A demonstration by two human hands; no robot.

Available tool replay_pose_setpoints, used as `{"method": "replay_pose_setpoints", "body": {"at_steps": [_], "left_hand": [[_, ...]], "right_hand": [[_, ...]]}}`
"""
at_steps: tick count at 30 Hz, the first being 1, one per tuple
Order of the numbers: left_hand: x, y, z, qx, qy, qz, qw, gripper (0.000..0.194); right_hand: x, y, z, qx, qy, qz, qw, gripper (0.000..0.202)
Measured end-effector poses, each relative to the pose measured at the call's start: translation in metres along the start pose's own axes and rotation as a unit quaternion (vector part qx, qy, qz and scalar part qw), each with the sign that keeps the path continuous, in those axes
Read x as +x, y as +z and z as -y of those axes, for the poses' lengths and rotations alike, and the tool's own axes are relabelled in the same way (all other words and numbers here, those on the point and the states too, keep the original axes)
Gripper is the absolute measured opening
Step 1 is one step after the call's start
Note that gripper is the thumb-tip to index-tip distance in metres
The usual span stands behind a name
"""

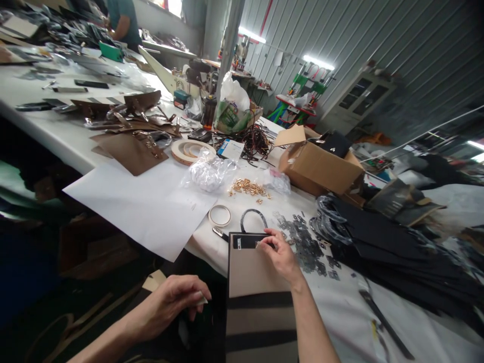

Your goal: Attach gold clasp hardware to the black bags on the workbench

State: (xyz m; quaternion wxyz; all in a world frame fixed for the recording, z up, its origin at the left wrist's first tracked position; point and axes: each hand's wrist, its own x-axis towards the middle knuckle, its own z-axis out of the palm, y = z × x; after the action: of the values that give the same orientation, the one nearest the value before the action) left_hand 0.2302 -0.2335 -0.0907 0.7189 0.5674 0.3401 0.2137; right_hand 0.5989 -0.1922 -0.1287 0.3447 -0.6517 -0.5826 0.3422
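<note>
A beige and black bag panel [257,275] lies over the table's front edge, its black rounded handle [254,212] pointing away from me. A black strip with a small silver fitting [239,244] runs along the panel's top. My right hand [280,254] rests on that top edge, fingers pinched at a small pale bit by the strip; the fingers partly hide it. Left of the panel and below table height, my left hand [176,302] is closed on a small pale piece [203,299], perhaps paper or tape backing.
A tape roll [219,216], gold-coloured fittings [249,187] and dark flat pieces [308,247] lie beyond the panel. Black panels [378,247] are stacked at right, with a cardboard box [321,169] behind. White sheet [143,201] overhangs the edge at left. A person [123,22] stands far left.
</note>
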Motion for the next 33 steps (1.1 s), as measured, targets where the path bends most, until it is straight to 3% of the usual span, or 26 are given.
{"method": "replay_pose_setpoints", "body": {"at_steps": [8,12,17,22,26,28,31,33], "left_hand": [[0.004,-0.01,-0.001,0.096,-0.017,0.006,0.995,0.036],[0.007,-0.013,0.004,0.137,0.005,0.006,0.991,0.04],[0.011,-0.017,0.01,0.174,0.037,-0.043,0.983,0.047],[0.016,-0.017,-0.008,0.131,0.025,-0.069,0.989,0.074],[0.017,-0.018,-0.03,0.195,0.04,-0.051,0.979,0.076],[0.017,-0.019,-0.038,0.228,0.034,-0.034,0.973,0.076],[0.016,-0.016,-0.045,0.278,0.048,-0.03,0.959,0.075],[0.015,-0.013,-0.046,0.312,0.061,-0.032,0.948,0.074]], "right_hand": [[0.007,0.01,-0.004,-0.02,-0.012,-0.041,0.999,0.03],[0.014,0.016,-0.008,-0.048,-0.02,-0.057,0.997,0.032],[0.018,0.036,-0.019,-0.112,-0.078,-0.177,0.975,0.037],[0.015,0.038,-0.021,-0.111,-0.076,-0.243,0.961,0.044],[0.002,0.028,0.01,-0.064,-0.027,-0.322,0.944,0.049],[-0.011,0.026,0.041,-0.039,-0.059,-0.292,0.954,0.04],[-0.033,0.033,0.095,-0.023,-0.171,-0.093,0.981,0.032],[-0.044,0.047,0.123,-0.076,-0.246,0.013,0.966,0.037]]}}
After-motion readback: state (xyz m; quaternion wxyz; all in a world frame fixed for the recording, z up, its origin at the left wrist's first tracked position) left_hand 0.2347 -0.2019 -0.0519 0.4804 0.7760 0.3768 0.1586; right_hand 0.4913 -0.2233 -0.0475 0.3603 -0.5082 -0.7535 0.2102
